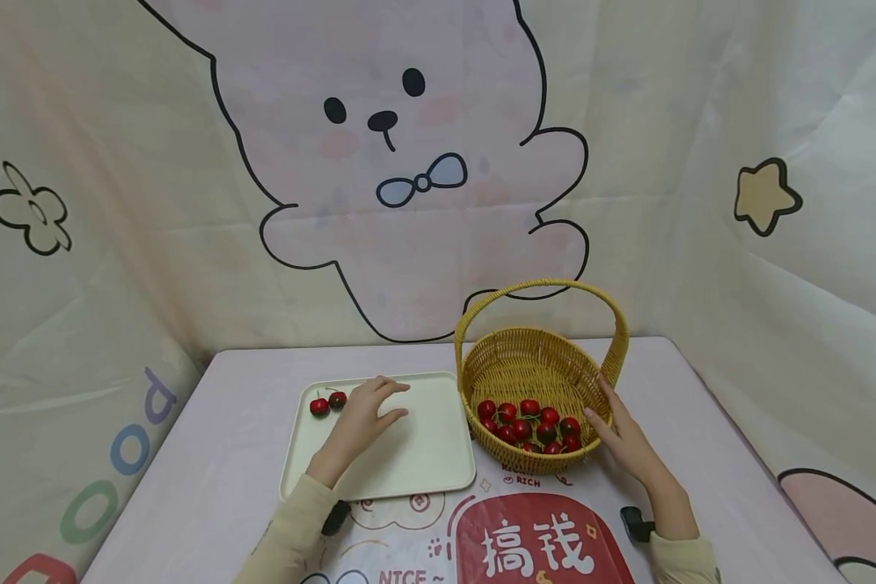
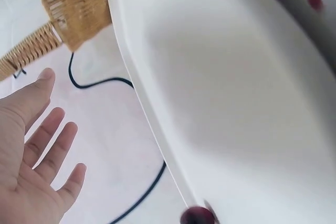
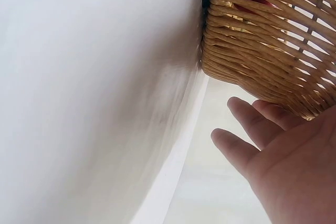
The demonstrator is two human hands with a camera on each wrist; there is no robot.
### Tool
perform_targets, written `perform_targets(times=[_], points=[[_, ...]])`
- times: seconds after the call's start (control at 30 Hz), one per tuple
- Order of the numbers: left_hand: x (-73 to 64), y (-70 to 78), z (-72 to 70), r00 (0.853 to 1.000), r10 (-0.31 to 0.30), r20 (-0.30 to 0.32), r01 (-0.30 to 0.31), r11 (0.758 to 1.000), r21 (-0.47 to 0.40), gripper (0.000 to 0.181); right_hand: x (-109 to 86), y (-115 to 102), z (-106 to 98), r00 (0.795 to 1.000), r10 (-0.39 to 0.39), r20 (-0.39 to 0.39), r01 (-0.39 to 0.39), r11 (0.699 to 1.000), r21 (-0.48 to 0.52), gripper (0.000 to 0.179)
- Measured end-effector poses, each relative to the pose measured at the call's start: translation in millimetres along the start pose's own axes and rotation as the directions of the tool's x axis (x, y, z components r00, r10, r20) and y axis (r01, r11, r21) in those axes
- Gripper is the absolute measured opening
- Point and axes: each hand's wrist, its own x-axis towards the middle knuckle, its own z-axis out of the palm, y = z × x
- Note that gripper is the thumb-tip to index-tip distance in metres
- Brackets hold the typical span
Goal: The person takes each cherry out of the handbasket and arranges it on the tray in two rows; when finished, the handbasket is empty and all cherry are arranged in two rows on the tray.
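My left hand (image 1: pixel 361 418) hovers over the cream tray (image 1: pixel 431 478) with its fingers spread and nothing in them. Two dark red cherries (image 1: pixel 328 402) lie at the tray's far left corner, beyond that hand. A yellow-brown wicker basket (image 1: pixel 533 349) with a tall arched handle stands right of the tray, several cherries (image 1: pixel 521 428) gathered in its near part. At the basket's right side, my right hand (image 1: pixel 628 438) holds the rim, thumb over the edge and fingers along the outer wall. From the right wrist, the woven side (image 3: pixel 262 51) shows against those fingers.
A pale cloth with a red printed patch (image 1: pixel 540 535) covers the table (image 1: pixel 248 381). Behind it hangs a curtain (image 1: pixel 628 162) with a cartoon bear, and curtains close off both sides. Dark wrist cameras (image 1: pixel 635 523) sit at both wrists.
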Motion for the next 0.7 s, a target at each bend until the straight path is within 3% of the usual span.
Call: perform_targets(times=[0.17, 0.4, 0.7], points=[[6.2, 17.8, 8.1, 1.0, 0.015, 0.02, -0.014, 0.999, -0.051, 0.036, -0.3, -1, 0, 1.0, -0.01, -0.002, 0.01, 1.0, 0.001, 0.073], [13.8, 42.2, 18.3, 0.998, -0.006, 0.057, 0.014, 0.99, -0.142, 0.034, 0.1, -2, -1, 1.0, -0.008, -0.004, 0.008, 1.0, -0.005, 0.073], [29.9, 71.7, 31.3, 0.991, 0.042, 0.126, -0.008, 0.966, -0.259, 0.036, 0.8, -2, -1, 1.0, 0.002, 0.007, -0.002, 1.0, 0.005, 0.073]])
